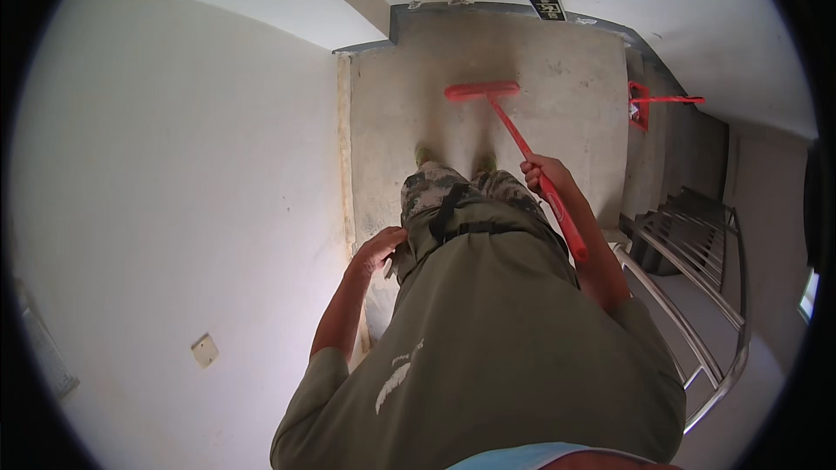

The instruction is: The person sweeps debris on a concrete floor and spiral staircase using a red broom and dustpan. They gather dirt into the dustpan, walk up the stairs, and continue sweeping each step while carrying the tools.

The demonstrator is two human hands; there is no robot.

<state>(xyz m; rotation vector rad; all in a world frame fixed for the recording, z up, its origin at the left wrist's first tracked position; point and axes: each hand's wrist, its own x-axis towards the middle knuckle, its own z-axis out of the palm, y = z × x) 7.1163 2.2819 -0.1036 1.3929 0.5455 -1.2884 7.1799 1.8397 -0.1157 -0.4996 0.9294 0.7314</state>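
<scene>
My right hand [548, 175] grips the red handle of a broom [513, 127], whose upper end runs back along my forearm. The broom's wide red head [482, 90] is over the concrete floor [555, 72], ahead of my feet. My left hand [381, 248] hangs beside my left hip and touches the clothing there; its fingers are partly hidden, so I cannot tell whether it holds anything. To the right, a red long-handled dustpan [639, 106] stands by the top of the stairs, with some litter in it.
A metal stair railing [686, 313] runs along my right side, beside descending steps [679, 235]. A white wall [196, 143] rises close on the left, bearing a blank switch plate [205, 351]. An exit sign [545, 3] hangs by wires at the far wall.
</scene>
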